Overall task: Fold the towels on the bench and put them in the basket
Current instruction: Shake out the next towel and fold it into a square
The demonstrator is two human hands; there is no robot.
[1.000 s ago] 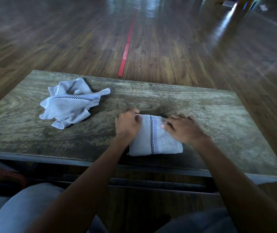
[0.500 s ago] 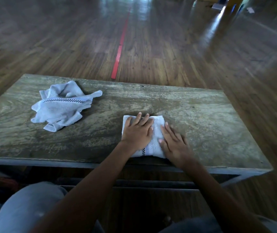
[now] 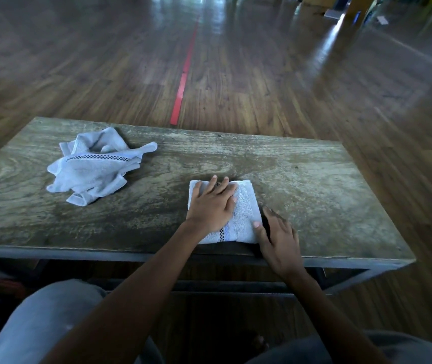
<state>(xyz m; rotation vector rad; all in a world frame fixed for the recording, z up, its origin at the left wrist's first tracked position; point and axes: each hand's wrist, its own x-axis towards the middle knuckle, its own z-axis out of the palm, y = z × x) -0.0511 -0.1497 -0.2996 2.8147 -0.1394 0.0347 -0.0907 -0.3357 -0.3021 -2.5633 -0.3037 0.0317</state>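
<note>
A folded pale towel with a black checked stripe lies near the front edge of the wooden bench. My left hand presses flat on top of it with straight fingers. My right hand rests at the towel's right front corner, thumb touching its edge, fingers lying on the bench beside it. A second pale towel lies crumpled at the bench's left, apart from both hands. No basket is in view.
Dark wooden floor with a red line stretches beyond the bench. My knees in grey trousers sit below the bench's front edge. Bare bench surface lies right of the folded towel.
The towel has been folded narrower. My left hand went from gripping its left edge to pressing flat on it. My right hand slid off the towel to its right front corner.
</note>
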